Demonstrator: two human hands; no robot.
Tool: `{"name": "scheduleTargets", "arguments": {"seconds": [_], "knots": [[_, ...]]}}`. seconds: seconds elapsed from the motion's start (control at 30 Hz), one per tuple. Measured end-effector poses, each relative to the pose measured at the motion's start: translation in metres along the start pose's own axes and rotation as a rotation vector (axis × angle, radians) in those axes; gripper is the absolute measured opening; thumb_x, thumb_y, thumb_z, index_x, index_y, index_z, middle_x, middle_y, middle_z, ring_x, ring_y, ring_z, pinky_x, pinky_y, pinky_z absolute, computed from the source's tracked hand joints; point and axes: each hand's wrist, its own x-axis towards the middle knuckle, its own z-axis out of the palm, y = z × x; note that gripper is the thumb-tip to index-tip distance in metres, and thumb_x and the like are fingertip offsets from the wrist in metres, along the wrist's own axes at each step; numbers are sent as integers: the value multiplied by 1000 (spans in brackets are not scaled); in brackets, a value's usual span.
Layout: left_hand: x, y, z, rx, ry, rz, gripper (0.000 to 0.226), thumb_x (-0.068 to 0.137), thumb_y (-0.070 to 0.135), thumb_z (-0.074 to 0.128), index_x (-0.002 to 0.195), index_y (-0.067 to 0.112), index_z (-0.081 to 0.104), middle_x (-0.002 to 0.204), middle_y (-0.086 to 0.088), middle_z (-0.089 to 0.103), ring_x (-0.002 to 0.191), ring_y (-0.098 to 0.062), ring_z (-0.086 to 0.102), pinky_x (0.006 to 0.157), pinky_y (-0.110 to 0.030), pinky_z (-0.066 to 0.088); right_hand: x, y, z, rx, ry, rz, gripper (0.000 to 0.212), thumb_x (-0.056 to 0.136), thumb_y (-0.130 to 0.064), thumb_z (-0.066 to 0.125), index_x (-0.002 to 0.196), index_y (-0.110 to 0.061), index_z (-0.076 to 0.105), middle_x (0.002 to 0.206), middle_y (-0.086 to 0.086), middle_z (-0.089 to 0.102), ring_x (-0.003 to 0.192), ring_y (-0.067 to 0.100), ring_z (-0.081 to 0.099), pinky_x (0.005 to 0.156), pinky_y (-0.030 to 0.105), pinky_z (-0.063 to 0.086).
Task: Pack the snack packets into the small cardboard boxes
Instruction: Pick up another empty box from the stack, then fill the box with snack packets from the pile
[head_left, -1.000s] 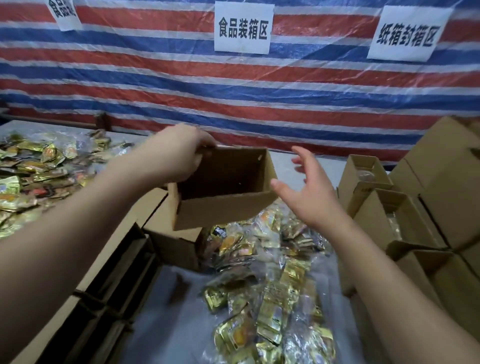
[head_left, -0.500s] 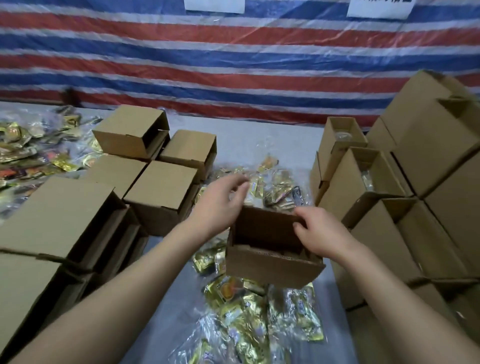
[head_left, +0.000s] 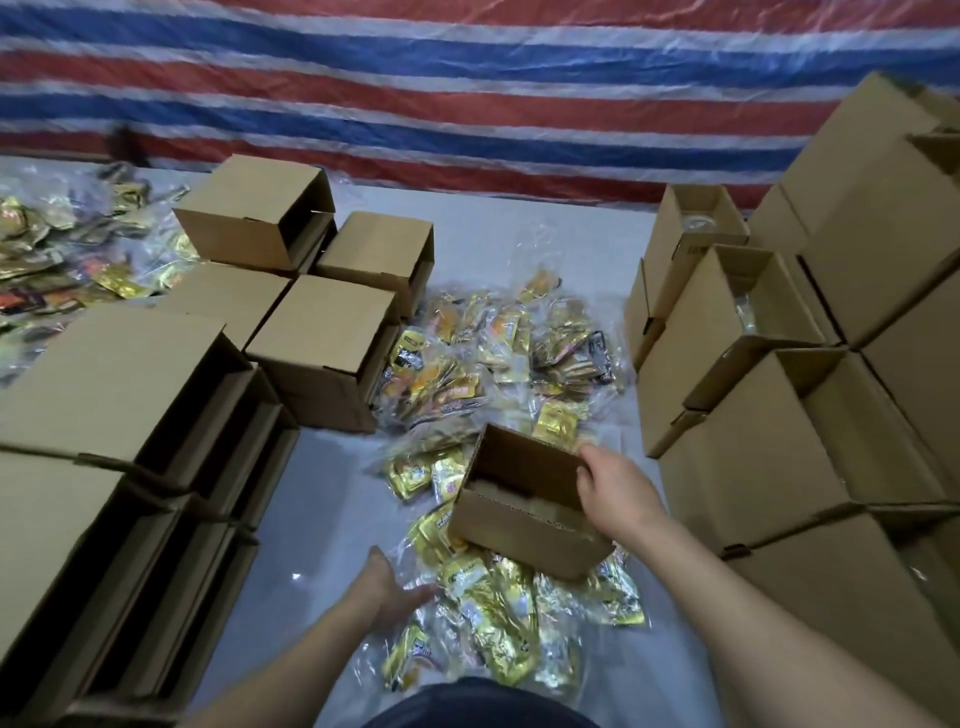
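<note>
A small open cardboard box (head_left: 519, 525) rests tilted on a heap of gold snack packets (head_left: 488, 613) in the middle of the table. My right hand (head_left: 615, 491) grips the box's right rim, fingers curled over the edge. My left hand (head_left: 389, 587) is lower, reaching into the near packets with relaxed fingers touching them; whether it holds one I cannot tell. More packets (head_left: 498, 353) lie beyond the box.
Small cardboard boxes lying on their sides (head_left: 322, 338) stand stacked at the left. Upright open boxes (head_left: 727, 322) rise in stacks at the right. Another spread of packets (head_left: 62, 260) lies far left. A striped tarpaulin (head_left: 467, 93) hangs behind the table.
The box came down from the air onto the packet heap. My left hand let go of its rim and dropped to the near packets. My right hand stayed on the box.
</note>
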Motion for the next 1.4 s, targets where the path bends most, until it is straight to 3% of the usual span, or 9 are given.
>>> {"name": "scheduleTargets", "arguments": {"seconds": [0.2, 0.4, 0.5, 0.67, 0.8, 0.93, 1.17, 1.27, 1.4], "knots": [[-2, 1, 9, -240, 41, -130, 99, 75, 54, 78, 139, -2, 28, 107, -16, 63, 82, -21, 65, 64, -32, 56, -3, -9, -3, 23, 7, -31, 15, 98, -20, 48, 107, -19, 60, 99, 0, 62, 93, 23, 60, 80, 37, 50], [-21, 6, 7, 254, 337, -57, 60, 82, 74, 53, 99, 16, 58, 90, 0, 65, 81, -17, 64, 74, -30, 55, -2, -13, -5, 25, 16, -40, 10, 99, -21, 45, 91, -21, 52, 93, -3, 56, 87, 22, 57, 76, 37, 48], [-19, 8, 6, 97, 235, -17, 55, 86, 66, 58, 76, 12, 65, 69, 0, 67, 63, -16, 64, 68, -29, 54, -2, -14, -7, 17, 7, -30, 11, 100, -21, 45, 92, -21, 52, 97, -1, 59, 89, 23, 58, 77, 38, 50], [-16, 29, 17, -65, 45, 24, 26, 86, 37, 73, 83, 12, 65, 77, -3, 68, 56, -12, 57, 52, -23, 48, -1, -15, -5, 21, 5, -7, 15, 100, -21, 44, 98, -16, 59, 99, 1, 60, 91, 22, 57, 80, 39, 50], [-16, 38, 13, -47, 190, 117, 22, 93, 25, 59, 74, 15, 64, 75, 0, 65, 64, -15, 60, 63, -27, 50, -1, -14, -6, 14, -10, -6, 18, 100, -23, 44, 101, -15, 61, 100, 1, 61, 93, 23, 59, 83, 39, 50], [-29, 32, 0, -119, 407, 327, 32, 94, 19, 59, 62, 21, 60, 61, 4, 60, 62, -9, 57, 53, -25, 40, 0, -9, -5, -1, 26, -9, 17, 100, -24, 44, 102, -19, 61, 85, -11, 53, 80, 16, 50, 87, 39, 45], [-43, 28, -33, -602, 441, 375, 23, 102, 17, 51, 86, 17, 67, 85, -4, 70, 86, -22, 66, 83, -41, 51, -2, -7, -9, 11, -25, 16, 29, 98, -18, 42, 73, -30, 34, 73, -9, 44, 64, 5, 45, 54, 25, 31], [-46, 36, -52, -854, 414, 345, 21, 104, 17, 46, 90, 11, 60, 90, -10, 66, 88, -26, 64, 76, -38, 51, -3, -8, -12, 22, -52, 20, 26, 97, -20, 44, 72, -25, 39, 76, -4, 47, 66, 11, 49, 56, 29, 39], [-58, 49, -86, -993, 462, 425, 22, 106, 16, 41, 93, 7, 56, 90, -17, 63, 79, -27, 64, 64, -35, 55, -4, -13, -13, -22, -74, -17, 18, 98, -32, 46, 97, -18, 56, 93, -3, 58, 82, 17, 58, 74, 35, 50]]}}
